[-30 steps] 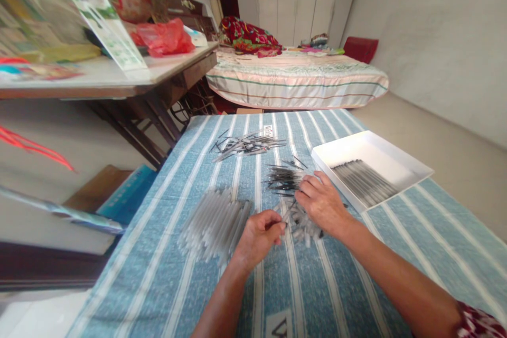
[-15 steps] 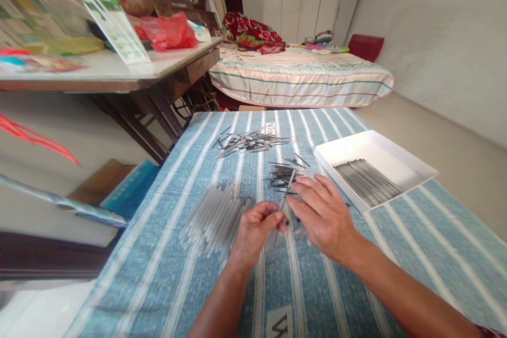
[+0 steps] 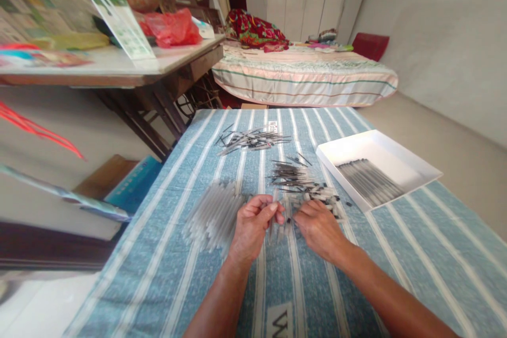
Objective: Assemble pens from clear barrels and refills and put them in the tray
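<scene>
My left hand [image 3: 255,224] pinches a translucent pen barrel [image 3: 275,195] between thumb and forefinger, tilted nearly upright. To its left lies a large pile of similar pen barrels [image 3: 216,216]. My right hand [image 3: 320,229] is closed, fingertips bunched at the near edge of a pile of small black and white pen parts [image 3: 325,193]; whatever those fingers hold is hidden. Just beyond is a bundle of dark pen refills [image 3: 289,173]. A white box [image 3: 414,169] to the right holds a row of grey pens [image 3: 368,179].
Farther back on the striped tablecloth [image 3: 158,274] lies a loose heap of thin dark and grey sticks [image 3: 253,139]. A sewing-machine table [image 3: 174,60] with a red plastic bag [image 3: 174,27] stands at the left. Behind is a bed [image 3: 309,76].
My right hand has drawn back from the barrel's upper end and closed down at the small parts. The left hand still pinches a barrel. The view has shifted slightly.
</scene>
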